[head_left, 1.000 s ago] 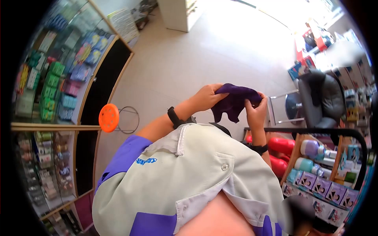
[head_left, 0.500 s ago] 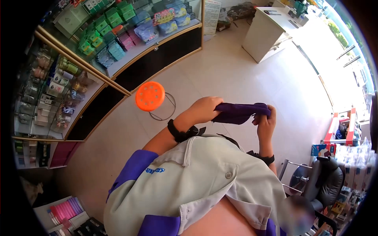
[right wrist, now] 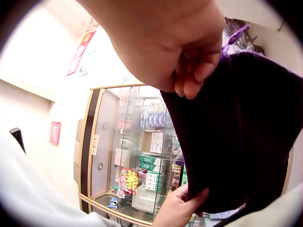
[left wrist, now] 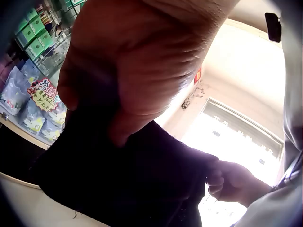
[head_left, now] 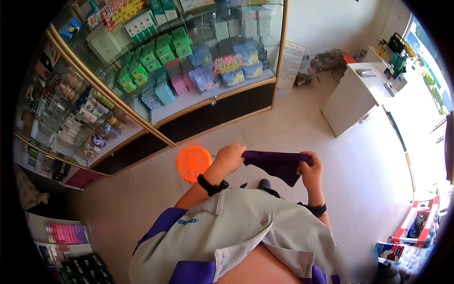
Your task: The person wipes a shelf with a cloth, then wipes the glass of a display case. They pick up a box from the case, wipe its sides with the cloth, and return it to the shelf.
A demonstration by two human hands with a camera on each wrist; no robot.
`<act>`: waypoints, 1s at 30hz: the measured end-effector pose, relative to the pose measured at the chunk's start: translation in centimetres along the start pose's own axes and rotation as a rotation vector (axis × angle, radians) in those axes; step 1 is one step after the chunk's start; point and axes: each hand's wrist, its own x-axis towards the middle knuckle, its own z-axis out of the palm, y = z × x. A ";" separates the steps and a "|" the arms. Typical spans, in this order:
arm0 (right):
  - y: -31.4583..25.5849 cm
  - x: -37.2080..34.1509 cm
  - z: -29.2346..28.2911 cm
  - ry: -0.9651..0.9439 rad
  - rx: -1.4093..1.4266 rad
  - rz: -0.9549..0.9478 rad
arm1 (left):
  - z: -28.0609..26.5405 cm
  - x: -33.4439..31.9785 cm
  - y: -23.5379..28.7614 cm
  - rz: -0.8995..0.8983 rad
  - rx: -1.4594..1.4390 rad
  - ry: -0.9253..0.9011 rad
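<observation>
Midair, a dk. purple cloth (head_left: 276,165), soft & matte, hangs btwn. L hand (head_left: 231,158) & R hand (head_left: 312,170), each pinching an end; upper edge stretched, lower edge slanting. Floor (head_left: 265,130) gives room ahead, btwn. glass case (head_left: 227,111) & desk (head_left: 347,104). Count: 1 cloth, 1 orange stool (head_left: 194,163) nr. L wrist, 1 desk.

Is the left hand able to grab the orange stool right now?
Probably not yet: the left hand pinches the purple cloth, and the orange stool seems to be lower, on the floor.
</observation>
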 end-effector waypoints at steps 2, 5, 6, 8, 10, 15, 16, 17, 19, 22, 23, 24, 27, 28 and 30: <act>-1.3 4.8 0.2 -0.010 0.029 -0.018 | -2.2 4.7 0.0 -0.051 0.089 -0.009; -3.2 11.2 0.8 -0.076 0.005 -0.032 | -3.5 10.6 -1.2 -0.158 0.208 0.024; -3.6 13.3 1.4 -0.100 -0.007 -0.048 | -4.8 12.1 -1.0 -0.241 0.150 0.059; -4.6 17.3 3.1 -0.156 0.018 -0.083 | -5.3 13.8 -2.8 -0.242 -0.031 0.223; -6.1 21.2 5.7 -0.196 0.050 -0.107 | -7.9 15.1 -3.6 -0.420 -0.488 0.153; -9.9 29.8 12.8 -0.332 0.066 -0.102 | -8.6 19.3 -9.6 -0.512 -1.063 0.273; -10.2 31.5 14.1 -0.371 0.053 -0.071 | -8.7 20.3 -11.3 -0.466 -0.958 0.245; -10.3 33.1 15.4 -0.402 0.042 -0.038 | -8.7 21.3 -13.2 -0.418 -0.852 0.209; -9.4 36.4 17.5 -0.413 0.040 -0.016 | -8.9 23.1 -16.3 -0.417 -0.873 0.159; -10.0 41.1 20.7 -0.423 -0.015 0.038 | -11.4 26.5 -21.1 -0.461 -1.252 0.085; -10.9 42.6 21.9 -0.437 -0.064 0.086 | -12.4 27.6 -22.9 -0.516 -1.512 0.079; -12.2 44.1 23.2 -0.462 -0.055 0.097 | -14.1 28.8 -24.4 -0.499 -1.583 0.133; -16.6 48.0 28.2 -0.524 0.012 0.016 | -20.1 32.7 -25.5 -0.416 -1.611 0.419; -18.8 48.4 30.2 -0.563 0.059 -0.039 | -21.9 34.1 -26.0 -0.293 -1.502 0.509; -21.7 48.7 33.7 -0.600 0.133 -0.219 | -25.2 36.3 -26.3 -0.180 -1.385 0.598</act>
